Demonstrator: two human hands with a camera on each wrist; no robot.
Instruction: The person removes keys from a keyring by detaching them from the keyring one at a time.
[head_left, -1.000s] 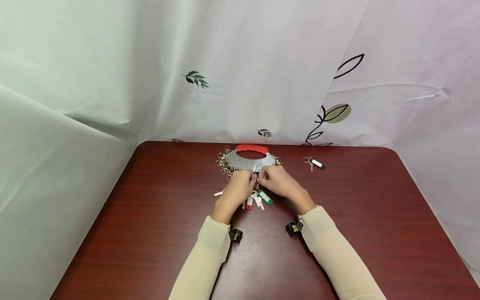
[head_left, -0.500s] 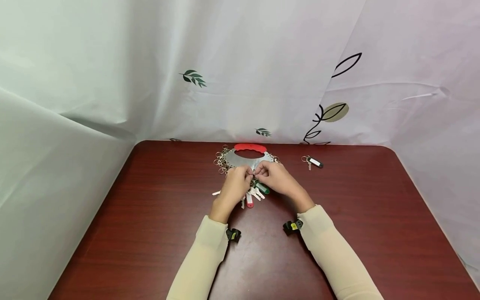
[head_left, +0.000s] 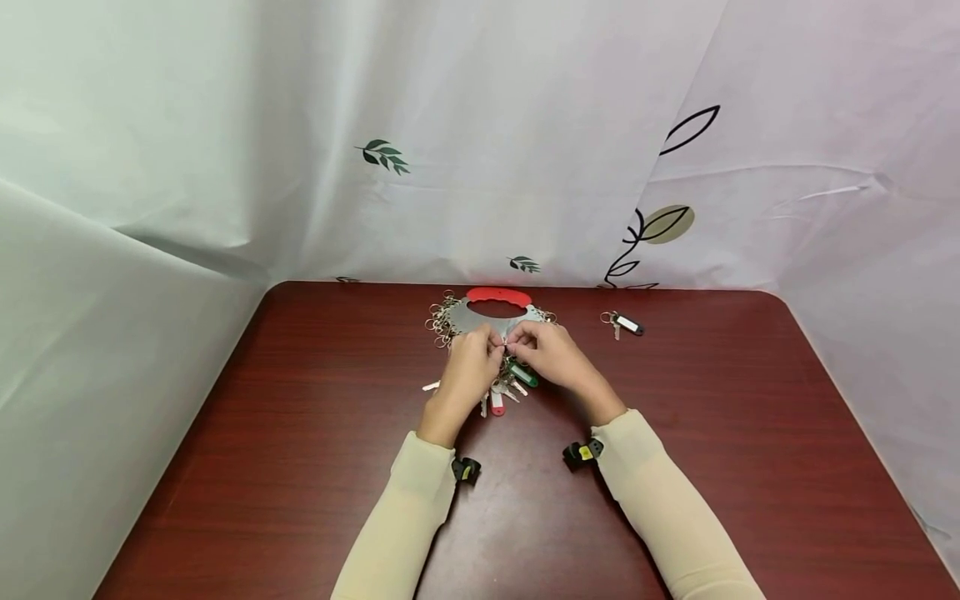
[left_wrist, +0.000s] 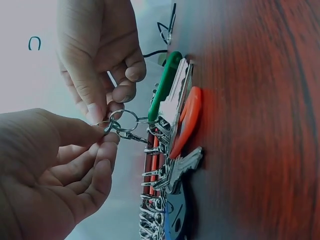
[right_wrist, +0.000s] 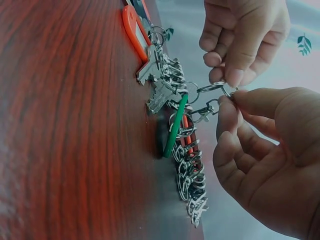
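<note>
My left hand [head_left: 471, 358] and right hand [head_left: 551, 354] meet fingertip to fingertip just in front of a metal key holder plate [head_left: 468, 317] with a red handle [head_left: 498, 295]. Both pinch a split key ring [right_wrist: 212, 87] between thumb and fingers. Close beside the ring in the right wrist view is a small metal clasp [right_wrist: 204, 113]. Below the hands lie a green key tag [head_left: 522, 374], a red key tag [head_left: 498, 405] and several silver keys [right_wrist: 162, 96]. The pinched part of the ring is partly hidden by fingertips.
Several small rings and clasps [head_left: 441, 321] line the plate's edge. A black key tag [head_left: 628, 323] with a key lies apart on the right of the dark red table [head_left: 300, 467]. White curtain [head_left: 465, 167] borders the back and sides.
Both hands have shifted slightly toward the plate, and their fingertips have come closer together at the ring. The green tag and keys below have shifted a little.
</note>
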